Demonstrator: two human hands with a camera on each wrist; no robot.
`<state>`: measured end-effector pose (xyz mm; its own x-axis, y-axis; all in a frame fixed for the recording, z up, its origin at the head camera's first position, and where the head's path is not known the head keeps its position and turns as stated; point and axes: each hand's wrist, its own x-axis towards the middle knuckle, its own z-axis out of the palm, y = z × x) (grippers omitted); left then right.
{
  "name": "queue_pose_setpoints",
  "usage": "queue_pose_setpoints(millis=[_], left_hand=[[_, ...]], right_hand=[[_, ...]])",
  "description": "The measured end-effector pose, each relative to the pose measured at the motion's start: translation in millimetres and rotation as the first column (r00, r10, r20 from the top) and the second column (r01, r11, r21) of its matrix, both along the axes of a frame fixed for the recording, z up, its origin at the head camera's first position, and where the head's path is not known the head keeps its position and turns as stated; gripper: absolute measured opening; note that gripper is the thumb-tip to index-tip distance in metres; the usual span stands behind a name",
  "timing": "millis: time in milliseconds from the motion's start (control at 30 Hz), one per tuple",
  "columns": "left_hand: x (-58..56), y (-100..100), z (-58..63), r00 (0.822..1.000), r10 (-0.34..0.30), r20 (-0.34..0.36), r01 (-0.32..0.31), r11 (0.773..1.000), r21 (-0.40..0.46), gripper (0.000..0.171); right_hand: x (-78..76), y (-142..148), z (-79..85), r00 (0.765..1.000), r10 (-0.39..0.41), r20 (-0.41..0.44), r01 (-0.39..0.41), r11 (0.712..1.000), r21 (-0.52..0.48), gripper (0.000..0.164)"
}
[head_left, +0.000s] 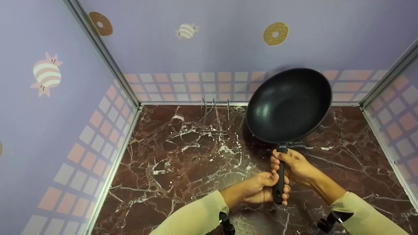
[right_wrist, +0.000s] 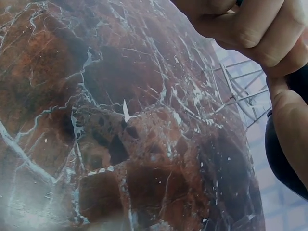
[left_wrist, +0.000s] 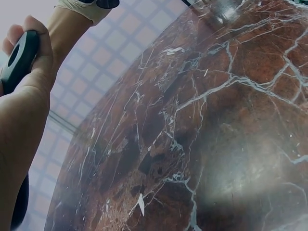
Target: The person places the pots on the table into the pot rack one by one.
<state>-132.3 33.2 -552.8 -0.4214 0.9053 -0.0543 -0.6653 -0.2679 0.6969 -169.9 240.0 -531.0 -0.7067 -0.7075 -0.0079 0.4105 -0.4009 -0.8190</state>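
Handle (head_left: 279, 181) is gripped twice, left hand (head_left: 259, 189) near its end, right hand (head_left: 295, 164) farther up, presumably to share the weight of the frying pan (head_left: 290, 106), tilted above the counter (head_left: 163, 182); beyond stands a wire rack (head_left: 217, 118).

The head view looks forward and down from above, far enough back to take in the whole pan (head_left: 290, 106), the counter (head_left: 192, 166) and the back wall (head_left: 225, 49). Both wrist views look aslant across the counter from close by; the left shares the handle (left_wrist: 23, 62) with the head view, the right the rack (right_wrist: 239, 90).
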Motion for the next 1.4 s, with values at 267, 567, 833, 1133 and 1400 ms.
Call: queue_pose_setpoints(millis=[267, 567, 833, 1133, 1400], left_hand=[[-6.8, -10, 5.9, 1.0, -0.012, -0.009, 0.012, 0.999, 0.033, 0.031], [-8.7, -16, 10.9, 0.999, -0.032, -0.017, 0.033, 0.996, 0.078, 0.029], [-7.5, -21, 15.9, 0.999, -0.016, -0.036, 0.019, 0.996, 0.09, 0.037], [-4.4, -27, 20.4, 0.999, 0.005, -0.039, -0.001, 0.996, 0.093, 0.038], [-4.9, -34, 28.4, 0.997, 0.045, -0.062, -0.041, 0.997, 0.058, 0.037]], right_hand=[[-2.8, -18, 8.4, 0.981, -0.192, -0.027, 0.193, 0.961, 0.195, 0.011], [-3.1, -30, 13.9, 0.951, -0.302, -0.065, 0.308, 0.918, 0.25, 0.008], [-3.2, -36, 18.4, 0.933, -0.355, -0.063, 0.357, 0.884, 0.302, 0.012], [-3.0, -43, 22.3, 0.917, -0.379, -0.127, 0.399, 0.854, 0.334, 0.014], [-7.2, -51, 32.1, 0.908, -0.382, -0.172, 0.418, 0.845, 0.334, 0.018]])
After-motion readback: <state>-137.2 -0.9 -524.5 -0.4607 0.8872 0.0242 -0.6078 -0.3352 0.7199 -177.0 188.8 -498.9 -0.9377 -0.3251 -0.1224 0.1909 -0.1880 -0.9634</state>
